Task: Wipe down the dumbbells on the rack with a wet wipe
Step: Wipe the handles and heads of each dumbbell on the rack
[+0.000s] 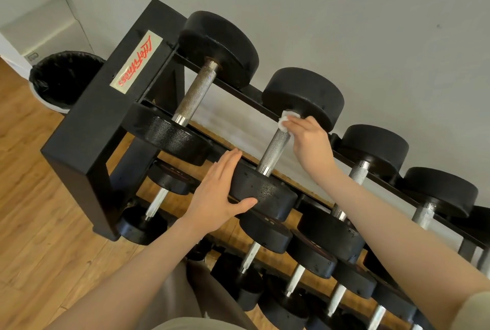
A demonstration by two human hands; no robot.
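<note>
A black rack (87, 128) holds rows of black dumbbells with knurled steel handles. The second dumbbell (273, 149) on the top row is under both hands. My right hand (309, 141) grips a white wet wipe (285, 120) wrapped round the far end of its handle, just below the far weight head. My left hand (214, 197) lies flat with straight fingers against the side of the near weight head (262, 194), thumb under its front face. The first dumbbell (196, 91) lies to the left, untouched.
More dumbbells (371, 170) fill the top row to the right and the lower rows (267, 234). A bin with a black liner (61, 77) stands left of the rack on the wooden floor (39, 223). A grey wall (344, 24) is behind the rack.
</note>
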